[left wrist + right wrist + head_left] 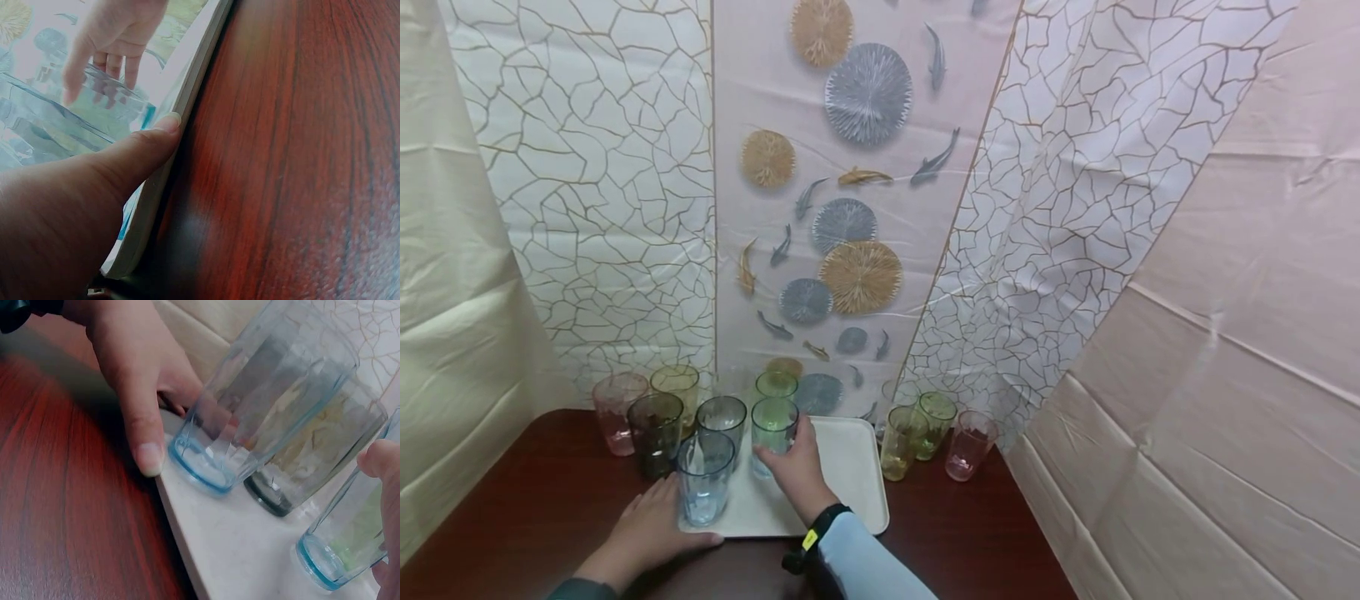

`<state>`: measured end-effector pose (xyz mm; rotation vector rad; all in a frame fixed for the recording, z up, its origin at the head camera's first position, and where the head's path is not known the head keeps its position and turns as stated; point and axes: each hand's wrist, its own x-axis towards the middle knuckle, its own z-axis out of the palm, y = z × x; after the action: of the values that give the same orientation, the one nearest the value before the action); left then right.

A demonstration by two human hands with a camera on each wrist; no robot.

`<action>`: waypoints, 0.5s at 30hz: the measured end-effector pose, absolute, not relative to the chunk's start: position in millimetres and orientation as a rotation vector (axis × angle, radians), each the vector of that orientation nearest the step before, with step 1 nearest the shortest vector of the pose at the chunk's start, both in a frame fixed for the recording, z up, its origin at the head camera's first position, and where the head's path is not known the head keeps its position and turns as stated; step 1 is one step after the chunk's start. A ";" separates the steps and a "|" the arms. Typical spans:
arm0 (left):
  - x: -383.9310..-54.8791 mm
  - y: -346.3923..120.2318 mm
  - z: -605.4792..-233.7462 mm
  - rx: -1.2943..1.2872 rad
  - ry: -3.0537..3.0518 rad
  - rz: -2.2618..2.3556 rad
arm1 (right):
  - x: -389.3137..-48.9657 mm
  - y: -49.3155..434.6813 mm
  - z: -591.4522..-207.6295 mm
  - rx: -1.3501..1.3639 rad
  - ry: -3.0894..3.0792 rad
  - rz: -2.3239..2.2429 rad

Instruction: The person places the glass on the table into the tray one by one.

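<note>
On the white tray (850,467), my right hand (803,471) grips a light blue glass (769,427) round its side, thumb on the near side. That glass (322,559) stands upright, its blue base at the tray's surface in the right wrist view. My left hand (651,521) rests at the tray's front left corner. Its thumb lies along the front edge (153,140), and its other fingers extend beside another light blue glass (706,487). Behind that one stands a grey glass (732,417). A green glass (777,383) is partly hidden behind the held glass.
Left of the tray on the dark red wooden table (512,500) are a pink glass (619,421), a dark grey glass (655,437) and a yellow glass (675,382). To the right stand a yellow glass (901,446), a green glass (937,425) and a pink glass (972,450). Patterned curtains (865,208) hang behind.
</note>
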<state>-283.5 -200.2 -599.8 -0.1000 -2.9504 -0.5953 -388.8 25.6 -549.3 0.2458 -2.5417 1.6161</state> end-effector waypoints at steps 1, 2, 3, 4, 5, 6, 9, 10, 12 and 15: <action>-283.4 -200.0 -599.8 -0.101 -2.949 -0.598 | -388.9 25.6 -550.5 0.236 -2.555 1.610; -283.3 -199.9 -599.8 -0.103 -2.948 -0.600 | -388.9 25.6 -551.5 0.226 -2.566 1.605; -283.2 -199.9 -599.7 -0.105 -2.943 -0.601 | -388.8 25.6 -552.3 0.223 -2.569 1.604; -283.1 -199.9 -599.6 -0.105 -2.942 -0.604 | -388.7 25.4 -553.1 0.220 -2.574 1.596; -283.1 -199.8 -599.3 -0.106 -2.940 -0.605 | -388.6 25.3 -553.7 0.219 -2.576 1.596; -283.2 -199.9 -599.1 -0.106 -2.936 -0.604 | -388.5 25.1 -554.2 0.225 -2.568 1.602; -283.3 -200.0 -598.7 -0.105 -2.933 -0.598 | -387.1 24.7 -555.2 0.248 -2.541 1.617; -283.3 -199.9 -598.6 -0.105 -2.935 -0.597 | -386.8 24.4 -555.7 0.248 -2.541 1.611; -283.3 -199.8 -598.6 -0.105 -2.935 -0.597 | -386.6 24.2 -557.0 0.247 -2.546 1.603; -282.7 -199.7 -598.4 -0.106 -2.940 -0.598 | -387.2 24.5 -559.3 0.254 -2.562 1.578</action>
<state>-282.7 -199.7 -598.4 -0.1064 -2.9395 -0.5982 -387.2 24.5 -559.3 0.2535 -2.5623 1.5782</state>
